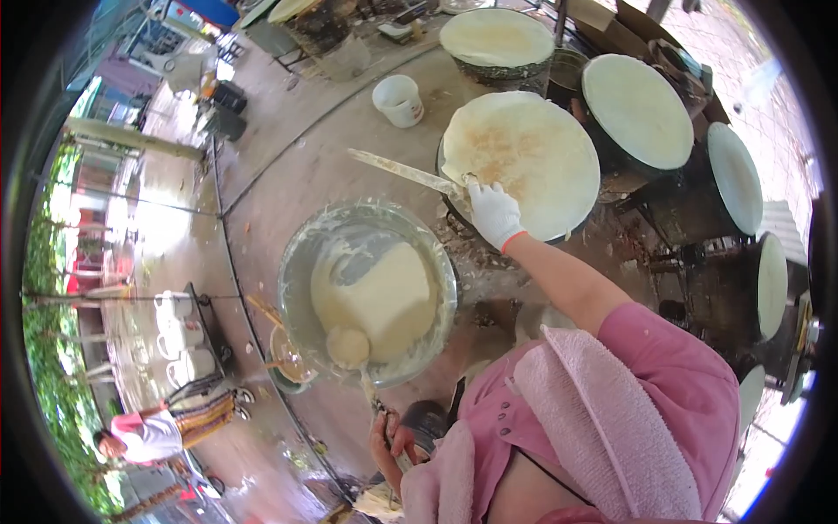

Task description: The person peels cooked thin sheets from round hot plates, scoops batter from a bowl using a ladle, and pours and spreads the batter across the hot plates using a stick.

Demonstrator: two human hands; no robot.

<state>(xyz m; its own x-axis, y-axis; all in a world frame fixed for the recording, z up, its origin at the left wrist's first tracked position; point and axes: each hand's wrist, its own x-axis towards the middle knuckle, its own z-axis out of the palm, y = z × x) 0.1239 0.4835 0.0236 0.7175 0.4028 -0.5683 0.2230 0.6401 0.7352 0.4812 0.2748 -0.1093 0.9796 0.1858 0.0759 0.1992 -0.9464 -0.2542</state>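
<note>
Left hand (388, 441): bare, fingers wrapped around the handle of a ladle (348, 347). Ladle slants forward and left from the hand, its round bowl in the basin (293, 284), coated with batter; depth of dip cannot be told. Right hand (495, 217): in a white glove (499, 220) with an orange cuff edge, grasping a paddle (394, 167). Paddle is long, flat and pale, pointing left from the hand.

Basin: wide, round, metallic-looking, ahead of the left hand and left of the right. Holds thick cream batter (397, 284), smooth on top; walls smeared. Bucket (399, 103): white, beyond the paddle; contents not made out. Bowl (294, 360): left of the basin, partly hidden by it, sticks (266, 310) at its edge; contents unclear.

Pancake (532, 144): thin, round, pale, browned in patches, under and beyond the right hand; what carries it is mostly covered. Further pale discs (637, 112) to the right of that hand, the outermost seen nearly edge-on. Looped-pile towel (602, 419) nearer the body, cut off below.
</note>
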